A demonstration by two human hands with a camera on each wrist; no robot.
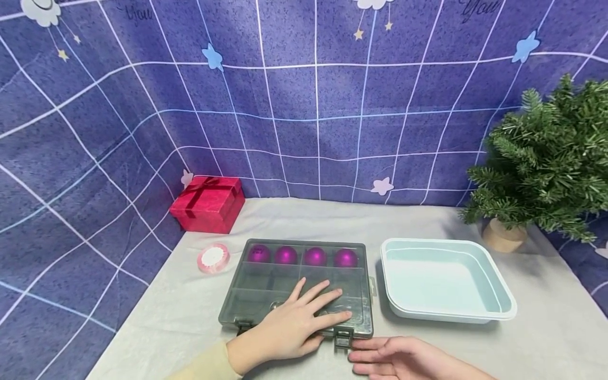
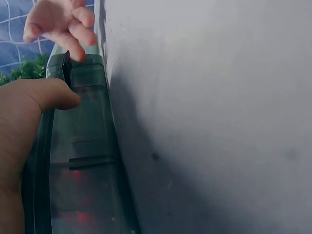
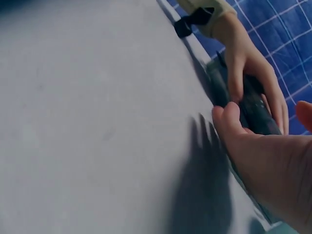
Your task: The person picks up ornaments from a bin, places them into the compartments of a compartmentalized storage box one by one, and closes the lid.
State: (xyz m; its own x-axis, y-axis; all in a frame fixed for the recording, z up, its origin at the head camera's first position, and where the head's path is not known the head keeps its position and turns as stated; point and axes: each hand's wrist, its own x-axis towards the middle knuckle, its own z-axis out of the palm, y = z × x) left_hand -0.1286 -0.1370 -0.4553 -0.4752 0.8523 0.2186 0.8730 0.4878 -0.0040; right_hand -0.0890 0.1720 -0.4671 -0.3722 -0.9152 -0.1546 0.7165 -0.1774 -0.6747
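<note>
A transparent dark grey case [image 1: 271, 279] lies with its lid down; a row of purple balls [image 1: 315, 257] shows in its rear compartments. My left hand [image 1: 292, 322] rests on the lid with fingers spread, its thumb at the front edge. Beside the front right latch [image 1: 343, 339] is my right hand [image 1: 404, 359], palm turned up and fingers extended, close to the case's front edge. The left wrist view shows the right hand [image 2: 63, 24] by the case's end [image 2: 85, 122]. In the right wrist view, the left hand [image 3: 253, 68] lies over the case.
To the right of the case stands a light blue tray [image 1: 444, 311]. A small artificial tree [image 1: 541, 163] is at the back right. At the back left sit a red gift box [image 1: 209, 206] and a pink ribbon roll [image 1: 214, 257]. A patterned blue cloth [image 1: 294, 132] hangs behind.
</note>
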